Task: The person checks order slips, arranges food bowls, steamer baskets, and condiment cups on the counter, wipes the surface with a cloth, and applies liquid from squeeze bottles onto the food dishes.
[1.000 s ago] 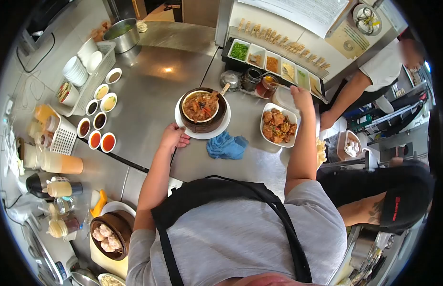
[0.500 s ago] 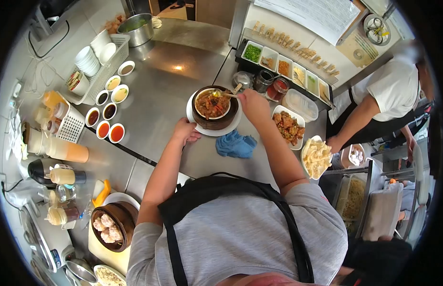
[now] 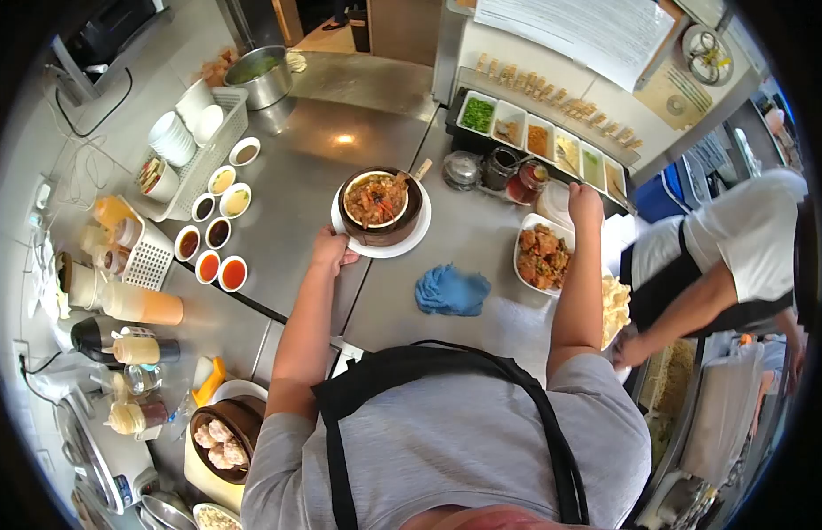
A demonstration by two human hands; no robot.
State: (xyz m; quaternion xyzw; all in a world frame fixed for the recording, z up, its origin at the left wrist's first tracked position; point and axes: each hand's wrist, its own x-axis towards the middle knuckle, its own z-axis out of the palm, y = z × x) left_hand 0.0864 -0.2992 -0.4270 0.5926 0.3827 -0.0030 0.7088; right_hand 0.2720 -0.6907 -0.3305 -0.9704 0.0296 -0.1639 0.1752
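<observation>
My left hand (image 3: 330,249) grips the left rim of a white plate (image 3: 409,244). On that plate stands a round dark wooden steamer (image 3: 380,235) with a bowl of saucy meat (image 3: 376,200) topped with red strips. A wooden clothespin (image 3: 423,168) is clipped at the steamer's right edge. Further right, my right hand (image 3: 586,208) is closed on a spoon (image 3: 567,161) whose end is at the tray of pale yellow chopped topping (image 3: 566,147). Below the right wrist sits a white dish of brown glazed pieces (image 3: 542,257). A crumpled blue cloth (image 3: 452,291) lies near the counter's front.
Several small sauce cups (image 3: 218,233) stand on the left. Behind them is a grey basket (image 3: 192,181) with stacked white bowls. A steamer of dumplings (image 3: 224,442) is at lower left. A co-worker's arm (image 3: 681,322) reaches in from the right, beside a dish of pale crisps (image 3: 616,309).
My right hand has moved with the spoon from above the bowl to the topping trays on the right. The plate has shifted slightly left in view, my left hand still on it. The co-worker has leaned lower.
</observation>
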